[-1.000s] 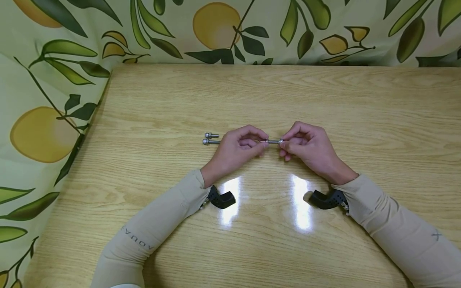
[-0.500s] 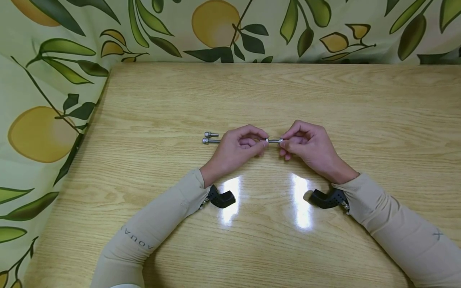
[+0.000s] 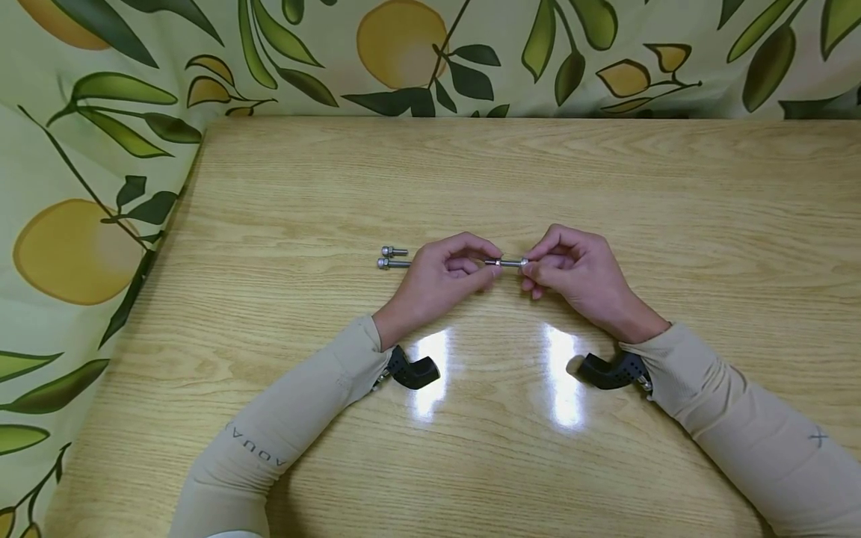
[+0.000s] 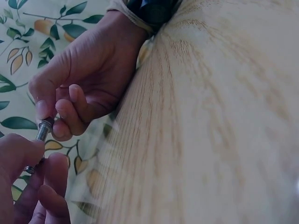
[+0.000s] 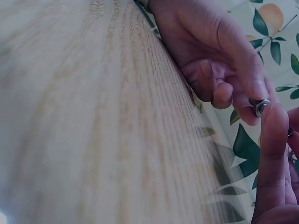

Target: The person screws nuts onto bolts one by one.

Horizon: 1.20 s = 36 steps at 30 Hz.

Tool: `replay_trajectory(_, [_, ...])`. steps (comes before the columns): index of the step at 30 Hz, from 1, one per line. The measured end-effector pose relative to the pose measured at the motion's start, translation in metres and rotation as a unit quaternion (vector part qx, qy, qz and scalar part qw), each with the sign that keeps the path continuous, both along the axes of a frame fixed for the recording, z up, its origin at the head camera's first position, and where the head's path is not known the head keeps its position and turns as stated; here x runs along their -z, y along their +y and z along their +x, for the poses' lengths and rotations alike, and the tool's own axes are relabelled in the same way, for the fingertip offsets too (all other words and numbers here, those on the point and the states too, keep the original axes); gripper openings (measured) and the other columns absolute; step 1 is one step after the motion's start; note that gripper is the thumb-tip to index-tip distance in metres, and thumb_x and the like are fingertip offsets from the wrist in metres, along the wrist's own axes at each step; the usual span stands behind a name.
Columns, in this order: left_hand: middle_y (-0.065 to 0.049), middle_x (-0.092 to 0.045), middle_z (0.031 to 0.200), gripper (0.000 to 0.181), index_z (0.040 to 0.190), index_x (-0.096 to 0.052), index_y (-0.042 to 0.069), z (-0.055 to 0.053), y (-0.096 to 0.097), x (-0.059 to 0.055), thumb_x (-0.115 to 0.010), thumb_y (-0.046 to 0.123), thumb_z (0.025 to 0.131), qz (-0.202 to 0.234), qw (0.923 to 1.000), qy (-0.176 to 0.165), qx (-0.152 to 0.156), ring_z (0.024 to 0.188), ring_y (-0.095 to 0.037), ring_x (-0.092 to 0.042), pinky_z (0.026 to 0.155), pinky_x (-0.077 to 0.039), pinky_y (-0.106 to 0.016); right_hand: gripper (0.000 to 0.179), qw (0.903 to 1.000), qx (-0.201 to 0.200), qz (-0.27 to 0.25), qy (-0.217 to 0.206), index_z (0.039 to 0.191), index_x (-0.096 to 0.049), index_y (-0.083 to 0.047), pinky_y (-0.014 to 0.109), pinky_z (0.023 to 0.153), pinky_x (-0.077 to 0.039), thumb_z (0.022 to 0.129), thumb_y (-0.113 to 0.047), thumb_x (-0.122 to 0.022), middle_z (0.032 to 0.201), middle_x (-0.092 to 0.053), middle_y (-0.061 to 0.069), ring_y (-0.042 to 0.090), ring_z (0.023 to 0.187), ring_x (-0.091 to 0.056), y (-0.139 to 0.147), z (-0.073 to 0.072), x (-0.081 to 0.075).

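A metal bolt (image 3: 511,263) lies level between my two hands. My right hand (image 3: 581,276) pinches its right end between thumb and fingers; the fingertips partly cover that end. On the bolt's left part sits a hex nut (image 5: 261,108), pinched by the thumb and fingers of my left hand (image 3: 447,280). Bare thread shows between the hands, and a bit of the bolt pokes out left of the nut. In the left wrist view the threaded shank shows between the fingertips. Just left of my left hand lie a short bolt (image 3: 394,252) and a longer bolt (image 3: 394,264).
The wood-grain table (image 3: 323,194) spreads around the hands, with two bright reflections nearer the body. A leaf-and-fruit patterned cloth (image 3: 282,60) hangs along the back and left edges. Black wrist mounts (image 3: 413,371) sit below the beige sleeves (image 3: 296,403).
Both hands stay almost in place. The left fingertips have shifted slightly at the nut, and the bolt's left end shows more clearly than half a second ago. The loose bolts lie still.
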<state>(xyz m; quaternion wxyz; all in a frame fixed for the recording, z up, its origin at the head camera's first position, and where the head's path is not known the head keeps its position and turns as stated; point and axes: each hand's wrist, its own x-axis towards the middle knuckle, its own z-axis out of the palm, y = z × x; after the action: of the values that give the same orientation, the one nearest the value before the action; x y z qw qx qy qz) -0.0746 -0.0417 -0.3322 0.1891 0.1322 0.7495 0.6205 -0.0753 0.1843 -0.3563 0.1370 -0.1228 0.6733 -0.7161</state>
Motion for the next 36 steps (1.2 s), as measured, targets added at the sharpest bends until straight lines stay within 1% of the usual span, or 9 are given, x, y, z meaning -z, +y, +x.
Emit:
replay_trajectory(3, [-0.013,-0.071,0.098,0.025,0.114,-0.065,0.006,0.0,0.0,0.001,-0.069,0.01,0.09,0.006,1.0,0.005,0.001,0.08,-0.032,-0.068,0.066,-0.051,-0.018,0.006,1.0,-0.001,-0.002,0.0,0.091,-0.062,0.002,0.026,0.056,-0.058,0.088,0.007,-0.063,0.076,-0.073,0.01,0.014,0.065,-0.07,0.0,0.0,0.0])
replay_trajectory(5, [-0.014,-0.071,0.099,0.025,0.115,-0.064,0.005,0.0,-0.001,0.001,-0.068,0.012,0.091,0.01,0.9999,0.008,0.002,0.081,-0.032,-0.068,0.068,-0.052,-0.02,0.006,1.0,-0.002,-0.002,0.001,0.092,-0.062,0.002,0.026,0.056,-0.058,0.089,0.007,-0.063,0.076,-0.073,0.01,0.014,0.065,-0.07,0.0,0.0,0.0])
replay_trajectory(11, [-0.021,-0.072,0.088,0.017,0.108,-0.067,0.008,0.0,0.0,0.001,-0.067,0.015,0.092,-0.006,1.0,0.003,0.001,0.08,-0.033,-0.069,0.068,-0.05,-0.02,0.005,1.0,-0.001,0.002,0.0,0.091,-0.062,0.002,0.026,0.056,-0.058,0.088,0.006,-0.063,0.075,-0.073,0.011,0.014,0.065,-0.07,0.0,0.001,-0.001])
replay_trajectory(16, [-0.013,-0.072,0.101,0.023,0.111,-0.066,0.007,0.0,0.0,0.001,-0.071,0.012,0.089,-0.004,1.0,0.005,-0.001,0.081,-0.029,-0.069,0.067,-0.05,-0.018,0.006,1.0,0.0,0.008,0.005,0.091,-0.062,0.002,0.026,0.056,-0.058,0.088,0.007,-0.063,0.076,-0.072,0.011,0.015,0.064,-0.069,0.0,0.001,-0.001])
replay_trajectory(20, [-0.015,-0.072,0.1,0.023,0.112,-0.065,0.006,0.0,0.0,0.002,-0.069,0.014,0.091,0.0,1.0,0.004,0.0,0.082,-0.03,-0.069,0.068,-0.053,-0.022,0.006,1.0,0.001,0.007,0.007,0.091,-0.062,0.002,0.026,0.056,-0.058,0.088,0.007,-0.063,0.076,-0.072,0.011,0.015,0.063,-0.069,0.0,0.001,0.0])
replay_trajectory(23, [-0.017,-0.072,0.092,0.018,0.109,-0.066,0.01,-0.002,0.0,0.008,-0.068,0.016,0.092,0.002,1.0,0.002,0.001,0.08,-0.03,-0.069,0.069,-0.054,-0.024,0.006,1.0,0.0,0.007,0.005,0.09,-0.062,0.002,0.026,0.056,-0.058,0.088,0.007,-0.063,0.076,-0.072,0.011,0.015,0.064,-0.07,0.0,0.001,0.0])
replay_trajectory(29, [-0.002,-0.071,0.093,0.019,0.105,-0.067,0.018,-0.007,-0.001,0.023,-0.074,0.019,0.087,0.006,0.9996,0.029,0.005,0.074,-0.014,-0.067,0.065,-0.054,-0.021,0.006,1.0,-0.001,0.0,-0.005,0.09,-0.062,0.001,0.026,0.056,-0.058,0.088,0.006,-0.064,0.076,-0.072,0.011,0.014,0.064,-0.07,0.0,0.001,-0.001])
replay_trajectory(32, [0.0,-0.071,0.096,0.022,0.108,-0.067,0.017,-0.008,-0.002,0.025,-0.074,0.023,0.088,0.012,0.9992,0.038,0.007,0.076,-0.012,-0.067,0.066,-0.055,-0.023,0.006,1.0,-0.002,-0.001,-0.004,0.09,-0.062,0.001,0.026,0.056,-0.058,0.088,0.007,-0.063,0.076,-0.072,0.011,0.015,0.064,-0.07,0.001,0.001,-0.001])
replay_trajectory(36, [-0.003,-0.072,0.093,0.019,0.106,-0.067,0.017,-0.007,-0.001,0.025,-0.072,0.025,0.089,0.012,0.9993,0.034,0.006,0.075,-0.015,-0.069,0.068,-0.057,-0.025,0.006,1.0,0.0,0.008,0.0,0.09,-0.062,0.002,0.026,0.056,-0.058,0.088,0.007,-0.063,0.076,-0.072,0.01,0.015,0.064,-0.07,0.001,0.001,-0.001])
